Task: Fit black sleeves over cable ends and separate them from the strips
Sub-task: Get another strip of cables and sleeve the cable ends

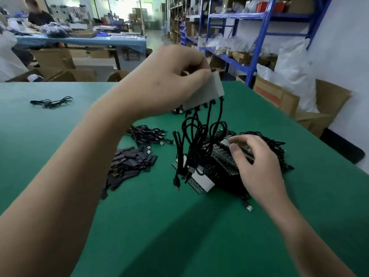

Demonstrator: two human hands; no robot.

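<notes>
My left hand is raised above the green table and pinches a grey strip. Several black cables hang from the strip's lower edge, their free ends dangling over the pile. My right hand rests on a stack of strips with black cables at the table's middle, fingers pressing on the top strip. A heap of flat black sleeves lies left of the stack. Another strip lies at the stack's front.
A small bunch of loose cables with plugs lies behind the sleeves. One separate cable lies far left on the table. Blue shelving and cardboard boxes stand to the right. A person sits at a far table.
</notes>
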